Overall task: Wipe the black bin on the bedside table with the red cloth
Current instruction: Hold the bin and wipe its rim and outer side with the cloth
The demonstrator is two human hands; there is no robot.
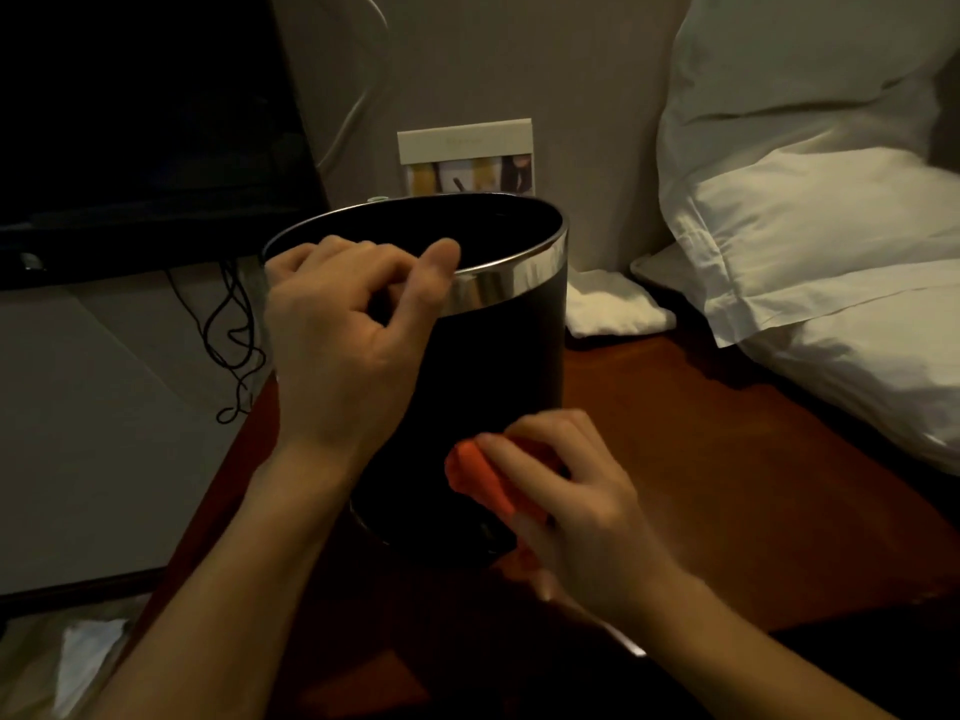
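Note:
A black round bin [493, 366] with a shiny metal rim stands upright on the dark wooden bedside table [727, 485]. My left hand [343, 330] grips the near left part of the rim, fingers curled over the edge. My right hand [576, 506] holds the bunched red cloth [483, 480] and presses it against the lower front of the bin wall. Part of the cloth is hidden under my fingers.
A folded white cloth [613, 304] lies on the table behind the bin. A card [467, 158] leans on the wall. White pillows [810, 241] fill the right. A dark screen [145, 122] and hanging cables [234, 330] are at the left.

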